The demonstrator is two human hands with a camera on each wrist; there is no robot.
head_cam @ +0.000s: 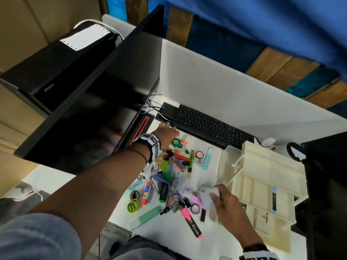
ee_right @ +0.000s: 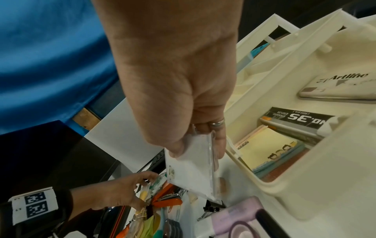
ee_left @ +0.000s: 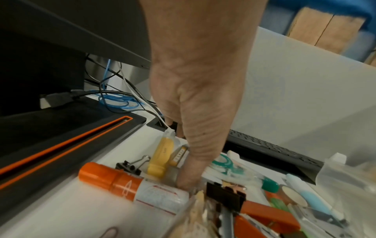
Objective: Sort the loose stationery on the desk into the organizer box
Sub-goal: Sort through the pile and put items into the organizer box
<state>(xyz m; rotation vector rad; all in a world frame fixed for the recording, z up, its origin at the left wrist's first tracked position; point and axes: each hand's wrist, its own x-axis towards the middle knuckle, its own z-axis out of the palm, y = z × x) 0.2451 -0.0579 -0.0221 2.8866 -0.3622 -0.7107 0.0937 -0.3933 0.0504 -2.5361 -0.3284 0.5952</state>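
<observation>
Loose stationery (head_cam: 172, 177) lies heaped mid-desk: highlighters, binder clips, tape rolls, a glue stick. My left hand (head_cam: 165, 131) reaches to the pile's far edge by the keyboard. In the left wrist view my left hand (ee_left: 179, 153) curls its thumb and fingers round a clear packet with a yellow item (ee_left: 161, 154). My right hand (head_cam: 217, 196) pinches a flat white packet (head_cam: 207, 197) beside the cream organizer box (head_cam: 262, 166). In the right wrist view my right hand (ee_right: 195, 149) holds that white packet (ee_right: 189, 169) just left of the organizer box rim (ee_right: 305, 193), and my left hand (ee_right: 142, 190) shows below.
A black keyboard (head_cam: 210, 124) and a tilted monitor (head_cam: 93, 109) border the pile at the back and left. A staples box (ee_right: 301, 119) and sticky notes (ee_right: 270, 149) fill one organizer compartment. A green correction tape (head_cam: 176, 142) lies by my left hand. Cables (ee_left: 114, 99) trail behind.
</observation>
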